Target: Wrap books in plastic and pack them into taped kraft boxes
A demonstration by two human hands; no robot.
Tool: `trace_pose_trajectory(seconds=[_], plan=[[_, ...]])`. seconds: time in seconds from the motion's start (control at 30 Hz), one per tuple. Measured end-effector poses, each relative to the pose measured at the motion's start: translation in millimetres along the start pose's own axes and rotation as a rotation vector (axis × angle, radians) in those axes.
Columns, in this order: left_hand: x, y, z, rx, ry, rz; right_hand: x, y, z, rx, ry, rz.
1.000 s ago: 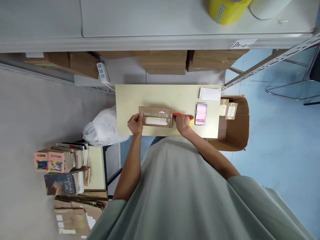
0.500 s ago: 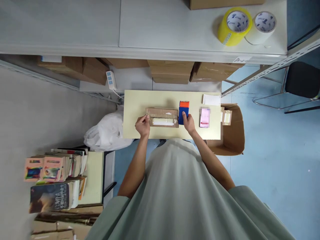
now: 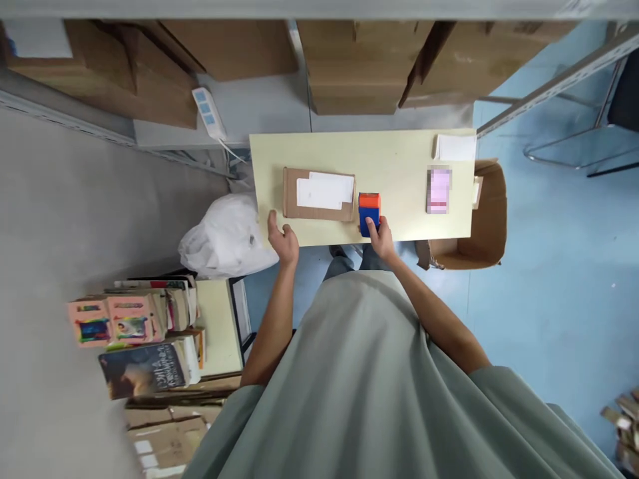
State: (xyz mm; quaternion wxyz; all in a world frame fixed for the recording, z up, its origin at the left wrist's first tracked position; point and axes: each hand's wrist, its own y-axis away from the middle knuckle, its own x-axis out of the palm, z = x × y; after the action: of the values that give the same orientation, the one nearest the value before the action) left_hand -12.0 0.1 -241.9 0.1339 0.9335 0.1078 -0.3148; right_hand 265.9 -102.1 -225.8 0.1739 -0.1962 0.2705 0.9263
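A small brown cardboard box (image 3: 319, 211) lies on the cream table (image 3: 399, 150), two white labels (image 3: 324, 191) on its upper face. Just off the box's lower left corner is my left hand (image 3: 283, 241), thumb and fingers apart and nothing in them. My right hand (image 3: 382, 239) grips a blue and orange tape dispenser (image 3: 369, 214) close to the right end of the box, over the table's near edge. The thumb lies across the blue part.
A phone with a pink screen (image 3: 439, 191) and white paper slips (image 3: 455, 148) lie on the table's right. Beyond stands an open carton (image 3: 492, 213). White plastic bags (image 3: 224, 236) and stacked books (image 3: 134, 319) are at left. Larger boxes (image 3: 354, 73) fill the shelf behind.
The box has been turned over, so its labelled face shows instead of the taped one. My left hand has let go of it. My right hand keeps the tape dispenser.
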Motion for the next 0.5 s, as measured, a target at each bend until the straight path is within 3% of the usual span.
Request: trace_pose_trajectory(seconds=[0.1, 0.23, 0.37, 0.5], plan=[[-1.2, -15, -10, 0.131, -0.078, -0.026, -19, 20, -9, 0.000, 0.304, 0.060], [21.1, -59, -36, 0.223, -0.153, 0.050, -50, 24, -10, -0.077, 0.740, 0.216], [57.9, -98, -52, 0.212, -0.213, 0.124, -76, 0, -9, -0.350, 0.976, 0.349], [86.0, -102, -58, 0.144, -0.213, 0.079, -95, -34, -11, -0.621, 1.057, 0.435]])
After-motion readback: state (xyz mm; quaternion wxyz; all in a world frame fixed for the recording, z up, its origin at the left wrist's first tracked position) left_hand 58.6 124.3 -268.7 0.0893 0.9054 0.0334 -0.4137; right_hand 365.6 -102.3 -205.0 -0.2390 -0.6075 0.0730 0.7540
